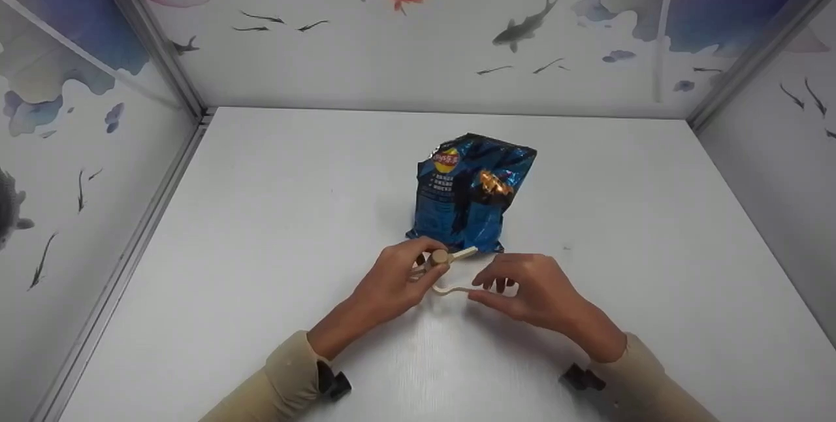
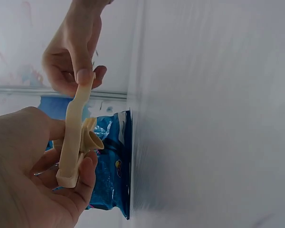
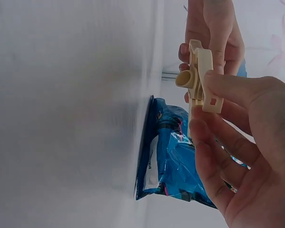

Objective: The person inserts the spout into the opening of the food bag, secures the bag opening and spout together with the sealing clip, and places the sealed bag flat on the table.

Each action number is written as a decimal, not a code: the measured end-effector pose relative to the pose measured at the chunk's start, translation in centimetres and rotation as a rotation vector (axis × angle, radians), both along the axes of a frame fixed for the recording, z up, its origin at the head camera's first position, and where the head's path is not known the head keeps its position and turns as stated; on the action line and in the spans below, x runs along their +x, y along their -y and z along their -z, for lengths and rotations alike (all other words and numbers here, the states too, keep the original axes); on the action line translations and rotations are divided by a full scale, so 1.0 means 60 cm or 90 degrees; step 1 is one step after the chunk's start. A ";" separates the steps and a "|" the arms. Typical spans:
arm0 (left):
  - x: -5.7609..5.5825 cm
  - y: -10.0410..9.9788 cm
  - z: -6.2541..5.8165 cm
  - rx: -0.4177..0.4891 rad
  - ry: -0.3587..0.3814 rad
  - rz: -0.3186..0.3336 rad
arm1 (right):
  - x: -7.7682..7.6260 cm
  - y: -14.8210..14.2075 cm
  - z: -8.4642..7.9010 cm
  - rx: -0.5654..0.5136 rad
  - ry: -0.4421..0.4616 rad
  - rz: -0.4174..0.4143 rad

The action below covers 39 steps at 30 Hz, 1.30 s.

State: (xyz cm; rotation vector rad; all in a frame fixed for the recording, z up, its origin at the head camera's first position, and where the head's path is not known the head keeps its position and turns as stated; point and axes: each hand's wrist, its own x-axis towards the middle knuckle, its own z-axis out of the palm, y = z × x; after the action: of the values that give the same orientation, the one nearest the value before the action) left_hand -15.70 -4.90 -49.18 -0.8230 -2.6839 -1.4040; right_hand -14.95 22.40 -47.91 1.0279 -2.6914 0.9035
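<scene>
Both the left hand and right hand pinch a beige bag clip at frame centre, below the blue chip bag

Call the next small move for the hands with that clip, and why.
Probably spread the cream clip open: both the left hand and the right hand hold it just in front of the blue chip bag, which stands apart, its near edge unclipped.

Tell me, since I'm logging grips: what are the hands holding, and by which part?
A cream bag clip. The left hand grips its hinge end, and the right hand pinches the tip of its other arm.
</scene>
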 end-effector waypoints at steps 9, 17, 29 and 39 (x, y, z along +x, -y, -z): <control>0.001 0.000 -0.001 -0.046 0.004 -0.026 | 0.002 0.005 -0.001 -0.003 -0.025 -0.046; 0.003 0.000 -0.001 -0.062 -0.042 -0.039 | -0.001 0.004 0.004 0.016 -0.035 -0.059; 0.004 0.001 -0.001 0.025 -0.009 -0.008 | -0.003 0.002 0.014 0.153 0.041 -0.058; 0.002 0.001 0.002 0.050 0.001 0.004 | -0.004 0.000 0.020 0.211 0.074 -0.059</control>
State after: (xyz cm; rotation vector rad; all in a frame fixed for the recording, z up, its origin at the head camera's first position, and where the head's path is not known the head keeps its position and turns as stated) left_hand -15.58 -4.93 -49.29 -0.8248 -2.6105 -1.5010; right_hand -15.20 22.42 -49.12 1.2039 -2.9824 0.5534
